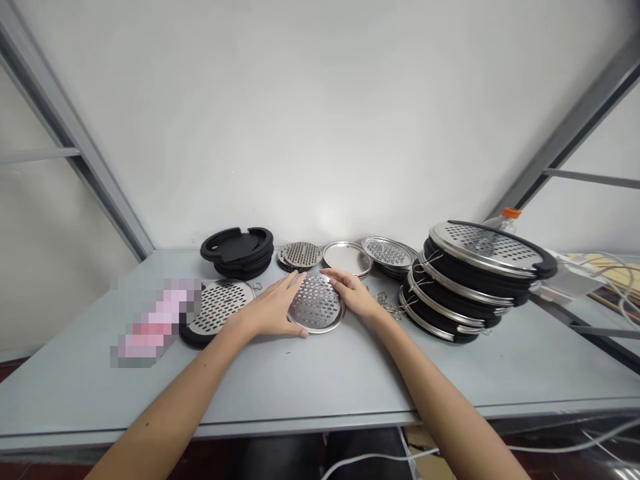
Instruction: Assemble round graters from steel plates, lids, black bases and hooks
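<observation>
A round perforated metal plate with a raised rim lies in front of me on the grey table. My left hand is at its left edge, fingers stretched out and thumb apart. At the plate's upper right rim, my right hand has its fingers and thumb closed on the edge. Left of my left hand, another perforated plate sits in a black round holder. Small wire clips lie right of my right hand.
Black holders are stacked at the back left. Behind my hands are perforated discs, a rimmed metal ring and more plates. A tall leaning stack of assembled pieces stands right. A blurred pink item lies left; an orange-capped bottle stands behind.
</observation>
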The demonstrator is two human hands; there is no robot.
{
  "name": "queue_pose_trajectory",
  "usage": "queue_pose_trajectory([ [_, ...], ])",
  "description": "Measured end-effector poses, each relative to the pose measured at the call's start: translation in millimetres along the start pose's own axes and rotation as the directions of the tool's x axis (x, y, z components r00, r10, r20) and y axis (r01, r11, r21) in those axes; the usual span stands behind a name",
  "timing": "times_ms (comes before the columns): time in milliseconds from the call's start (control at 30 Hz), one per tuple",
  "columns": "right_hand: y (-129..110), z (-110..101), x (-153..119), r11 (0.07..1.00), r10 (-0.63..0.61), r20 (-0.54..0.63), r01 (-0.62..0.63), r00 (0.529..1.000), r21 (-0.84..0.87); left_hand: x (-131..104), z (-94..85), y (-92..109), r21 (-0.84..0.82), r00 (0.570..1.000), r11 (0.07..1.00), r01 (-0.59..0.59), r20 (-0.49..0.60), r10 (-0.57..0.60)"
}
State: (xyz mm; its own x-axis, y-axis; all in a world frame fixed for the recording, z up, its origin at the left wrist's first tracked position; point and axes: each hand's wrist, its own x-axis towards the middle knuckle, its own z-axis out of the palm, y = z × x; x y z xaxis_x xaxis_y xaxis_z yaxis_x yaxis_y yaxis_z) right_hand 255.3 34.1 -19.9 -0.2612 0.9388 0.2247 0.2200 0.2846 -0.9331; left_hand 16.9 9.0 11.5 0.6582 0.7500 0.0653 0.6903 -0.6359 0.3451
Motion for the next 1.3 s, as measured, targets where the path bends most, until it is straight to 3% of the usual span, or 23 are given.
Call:
queue_pose_trajectory([
  [133, 0.4, 6.3, 0.4, 0.979, 0.051, 0.017, -0.053, 0.999, 0.196, 0.0, -1.6, 5.3, 0.008, 1.0, 1.0, 0.001, 0.014, -0.001],
  [233, -2.6, 7.5, -0.6, 0.971, 0.038, 0.021, -0.042, 0.999, 0.237, 0.4, -1.5, 8.8, -0.001, 0.999, 0.999, -0.036, 0.006, 0.036],
  [600, -5.3, 9.5, -1.6, 0.989, 0.044, -0.038, -0.038, 0.998, 0.141, 2.5, 0.7, 12.3, 0.025, 0.993, 0.995, -0.101, -0.051, 0.103],
  [767, -4.5, 11.9, 0.0, 0.99, 0.114, -0.139, -0.102, 0.984, 0.094, 1.4, 1.6, 8.1, 0.034, 1.0, 0.999, -0.028, -0.006, 0.029],
  [1067, -6.3, 13.5, -0.4, 0.998, 0.058, -0.149, -0.059, 0.987, -0.001, 1.6, 7.4, 2.0, 0.017, 0.998, 1.0, 0.006, 0.066, -0.007],
  [1300, -0.1, 19.4, 1.4, 0.994, 0.095, -0.155, -0.087, 0.983, 0.059, 4.9, 11.6, 1.8, 0.027, 0.997, 1.0, -0.009, 0.079, 0.007],
])
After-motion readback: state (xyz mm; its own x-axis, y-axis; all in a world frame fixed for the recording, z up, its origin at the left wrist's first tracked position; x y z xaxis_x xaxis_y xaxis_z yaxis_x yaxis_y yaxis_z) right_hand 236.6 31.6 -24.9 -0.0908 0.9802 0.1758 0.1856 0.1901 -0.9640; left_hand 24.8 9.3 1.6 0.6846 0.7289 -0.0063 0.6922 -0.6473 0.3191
